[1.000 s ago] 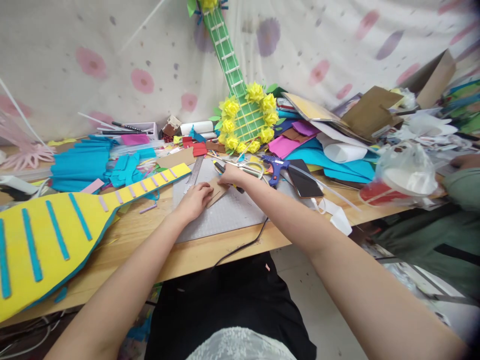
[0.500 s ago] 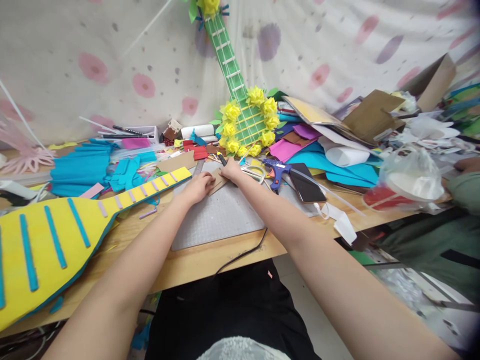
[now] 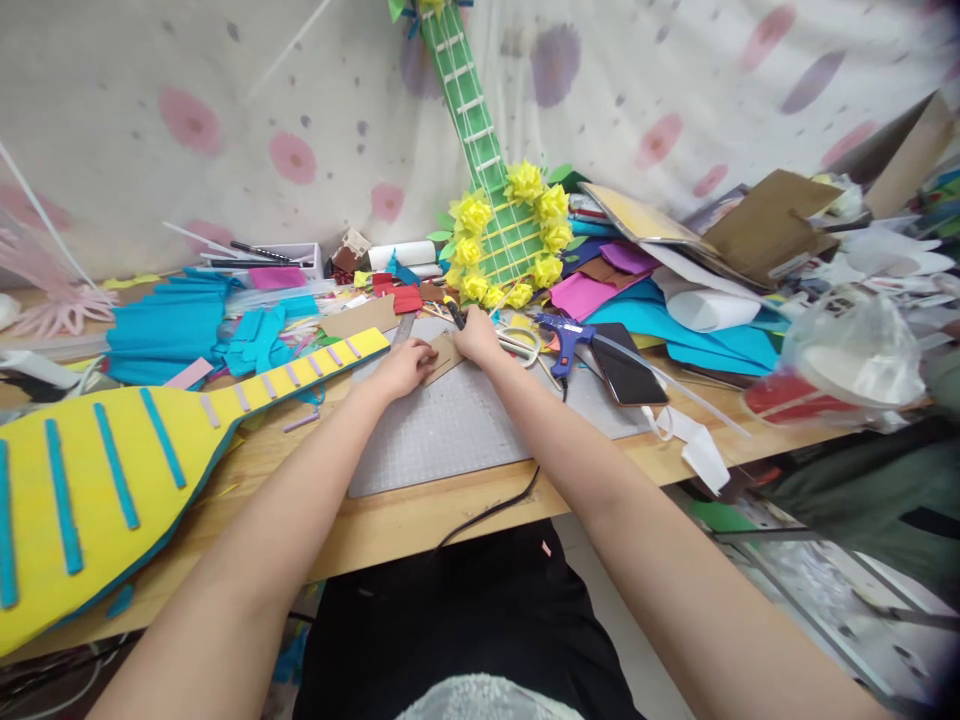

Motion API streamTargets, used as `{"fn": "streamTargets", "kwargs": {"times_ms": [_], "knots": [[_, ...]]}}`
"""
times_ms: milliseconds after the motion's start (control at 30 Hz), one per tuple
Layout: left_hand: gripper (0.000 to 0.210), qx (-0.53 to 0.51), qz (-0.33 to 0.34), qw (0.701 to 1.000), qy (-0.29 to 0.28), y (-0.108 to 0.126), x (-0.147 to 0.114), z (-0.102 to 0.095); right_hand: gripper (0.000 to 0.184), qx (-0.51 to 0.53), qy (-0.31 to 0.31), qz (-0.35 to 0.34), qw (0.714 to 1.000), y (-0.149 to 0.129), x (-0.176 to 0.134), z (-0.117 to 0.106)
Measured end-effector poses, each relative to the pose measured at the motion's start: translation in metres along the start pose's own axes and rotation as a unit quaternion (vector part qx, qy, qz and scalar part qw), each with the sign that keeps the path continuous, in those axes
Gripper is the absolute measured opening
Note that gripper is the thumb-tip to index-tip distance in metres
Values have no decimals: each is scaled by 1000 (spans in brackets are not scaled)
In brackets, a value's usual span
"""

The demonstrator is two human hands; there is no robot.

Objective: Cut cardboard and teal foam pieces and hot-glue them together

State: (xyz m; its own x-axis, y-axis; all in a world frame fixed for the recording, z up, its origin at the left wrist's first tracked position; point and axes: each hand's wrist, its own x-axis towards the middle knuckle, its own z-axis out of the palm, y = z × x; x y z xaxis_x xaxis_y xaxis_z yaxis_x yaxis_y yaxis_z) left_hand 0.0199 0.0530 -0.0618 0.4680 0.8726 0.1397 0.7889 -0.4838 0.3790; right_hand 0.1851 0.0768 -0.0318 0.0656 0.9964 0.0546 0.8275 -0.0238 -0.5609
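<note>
A small piece of brown cardboard point(image 3: 444, 357) lies on the grey cutting mat point(image 3: 435, 440). My left hand point(image 3: 406, 369) has its curled fingers at the cardboard's left side, pressing it to the mat. In my right hand point(image 3: 478, 338) is a utility knife point(image 3: 455, 313) with a dark handle and some yellow, held at the cardboard's right edge. Its blade is hidden by the fingers. Left of my hands lies a yellow paper-covered lute shape point(image 3: 112, 440) with blue and lilac strips, its narrow neck reaching close to my left hand.
A green guitar with yellow flowers point(image 3: 510, 240) leans on the back curtain. Right of the mat are a blue glue gun point(image 3: 564, 340), a phone point(image 3: 624, 365) and a bagged red tub point(image 3: 787, 395). Coloured paper point(image 3: 712, 345) is heaped behind. Someone's dark green sleeve point(image 3: 847, 490) shows at right.
The view has shifted slightly, so everything sits a little further right. Both hands stay at the cardboard, with the knife still in my right hand.
</note>
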Motion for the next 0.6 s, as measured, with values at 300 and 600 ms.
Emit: {"fn": "streamTargets", "kwargs": {"times_ms": [300,600], "knots": [[33,-33,-71,997,-15,12,5,-9,40,83,-93,-60,990,0,-9,6],[56,-179,-221,959,-8,1,10,-10,50,-24,-123,-49,991,-11,-11,8]]}}
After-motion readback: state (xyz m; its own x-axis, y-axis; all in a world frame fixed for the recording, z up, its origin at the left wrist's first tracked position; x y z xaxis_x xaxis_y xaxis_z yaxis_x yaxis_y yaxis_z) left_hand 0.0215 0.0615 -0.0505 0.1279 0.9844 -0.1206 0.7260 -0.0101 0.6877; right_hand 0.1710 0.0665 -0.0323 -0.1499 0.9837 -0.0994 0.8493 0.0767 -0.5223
